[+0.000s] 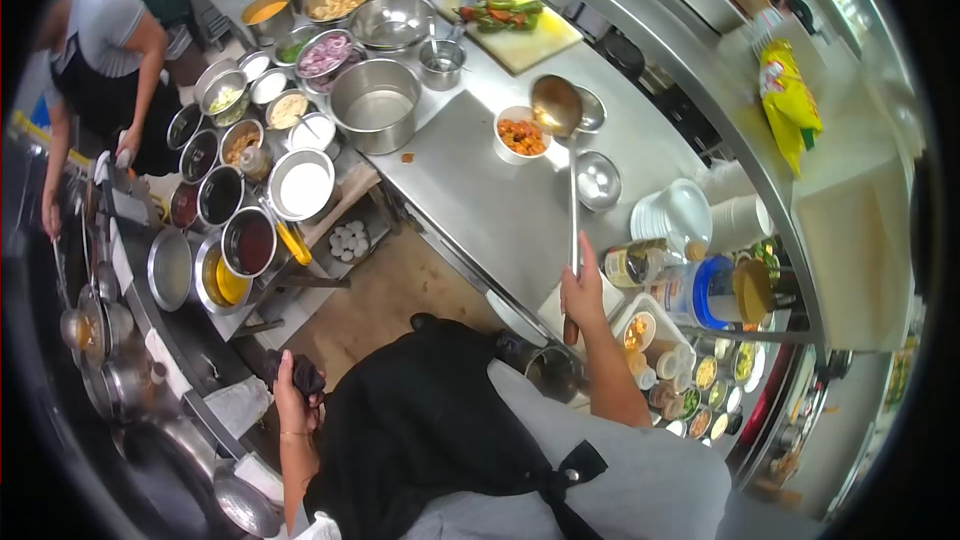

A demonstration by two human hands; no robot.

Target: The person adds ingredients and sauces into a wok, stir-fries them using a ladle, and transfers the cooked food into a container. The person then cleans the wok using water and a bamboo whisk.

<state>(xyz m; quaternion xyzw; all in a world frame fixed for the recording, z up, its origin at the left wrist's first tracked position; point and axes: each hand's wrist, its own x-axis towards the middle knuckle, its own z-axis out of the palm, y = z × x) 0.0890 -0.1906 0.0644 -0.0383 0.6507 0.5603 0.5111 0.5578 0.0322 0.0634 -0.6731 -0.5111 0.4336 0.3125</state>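
My right hand (585,292) is closed round the handle of a long ladle (556,106). The ladle's bowl is beside and slightly above a white bowl (521,135) of reddish-orange food on the steel counter (470,180). Lower left, my left hand (297,392) grips a dark bunched cloth (294,372). Two small metal bowls, one partly behind the ladle and a lower one (597,181), sit to the right of the white bowl.
A cutting board (510,25) holds chopped peppers. Pots and bowls of ingredients, including a large pot (375,105), crowd the left. White plates (672,218) and jars stand right. A co-worker (110,70) stands at the far left near the stove.
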